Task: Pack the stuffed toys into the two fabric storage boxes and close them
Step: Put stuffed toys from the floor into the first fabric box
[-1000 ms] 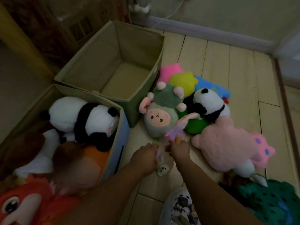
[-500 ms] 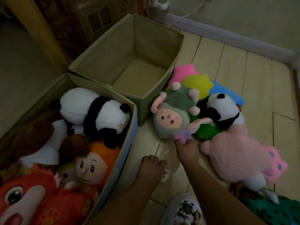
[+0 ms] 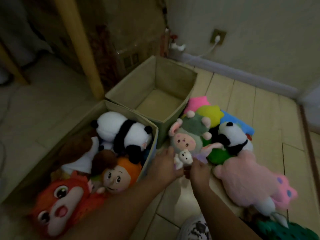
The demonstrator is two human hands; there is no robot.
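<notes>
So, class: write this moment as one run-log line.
stage: picking | left hand + right hand: hold small white plush toy | near fabric box: full | far fabric box: empty, open

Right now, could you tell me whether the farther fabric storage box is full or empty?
Empty: the farther fabric storage box stands open and its bare bottom shows, with no toys inside.

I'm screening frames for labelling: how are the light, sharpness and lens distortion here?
Head view: dim, with a greenish cast; faint sheen on the floor planks; soft detail throughout, the left hand and right hand slightly smeared around the small white toy; wide-angle bending of the baseboard.
</notes>
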